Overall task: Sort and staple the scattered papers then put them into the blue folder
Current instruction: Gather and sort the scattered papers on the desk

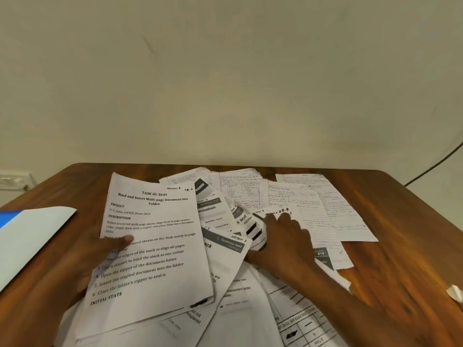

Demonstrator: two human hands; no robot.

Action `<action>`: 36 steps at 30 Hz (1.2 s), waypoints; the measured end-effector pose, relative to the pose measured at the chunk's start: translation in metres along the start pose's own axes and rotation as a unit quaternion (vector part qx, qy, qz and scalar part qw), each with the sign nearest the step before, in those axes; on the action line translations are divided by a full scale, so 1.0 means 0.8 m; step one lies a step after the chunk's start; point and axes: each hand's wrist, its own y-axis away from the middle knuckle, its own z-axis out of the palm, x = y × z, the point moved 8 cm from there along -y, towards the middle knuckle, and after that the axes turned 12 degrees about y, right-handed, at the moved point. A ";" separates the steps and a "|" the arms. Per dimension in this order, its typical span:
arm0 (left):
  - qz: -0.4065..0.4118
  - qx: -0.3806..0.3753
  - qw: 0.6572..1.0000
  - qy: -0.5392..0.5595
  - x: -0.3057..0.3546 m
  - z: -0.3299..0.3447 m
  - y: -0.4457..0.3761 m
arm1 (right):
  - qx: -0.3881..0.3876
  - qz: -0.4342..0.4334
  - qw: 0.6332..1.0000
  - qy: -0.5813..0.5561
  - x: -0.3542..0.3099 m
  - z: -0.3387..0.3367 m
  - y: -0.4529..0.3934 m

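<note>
Many printed and handwritten sheets point(295, 196) lie scattered over the brown wooden table point(400, 246). My left hand point(100, 254) grips a small stack of sheets by its left edge, thumb on top; the top page point(152, 246) reads "TASK ID: 3649". My right hand point(283, 244) reaches into the pile in the middle, fingers curled on a small sheet marked with black bars point(255, 234). The blue folder point(10, 219) shows at the left edge, mostly covered by a white sheet point(32, 236). No stapler is in view.
A wall socket point(15, 181) sits at the far left behind the table. A black cable point(436, 166) hangs along the wall at the right. A small white scrap point(454, 293) lies near the table's right edge.
</note>
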 end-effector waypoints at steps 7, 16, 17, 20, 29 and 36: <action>-0.005 0.012 1.000 0.000 -0.001 -0.003 -0.004 | 0.000 -0.181 0.983 -0.005 -0.070 0.018 0.033; 0.002 0.013 1.000 -0.009 0.000 -0.005 -0.006 | -0.027 -0.266 0.964 -0.015 -0.084 0.021 0.043; 0.003 0.012 1.000 -0.010 0.001 -0.005 -0.006 | -0.024 -0.256 0.966 -0.013 -0.081 0.018 0.039; 0.008 0.011 1.000 -0.013 0.002 -0.004 -0.006 | -0.040 -0.190 0.981 0.030 -0.062 0.020 0.025; 0.024 -0.011 1.000 -0.001 -0.001 0.000 -0.014 | -0.141 -0.103 0.976 0.130 -0.035 0.041 0.025; 0.031 -0.010 0.999 -0.002 -0.005 -0.004 -0.019 | -0.144 -0.113 0.982 0.040 0.025 -0.026 -0.012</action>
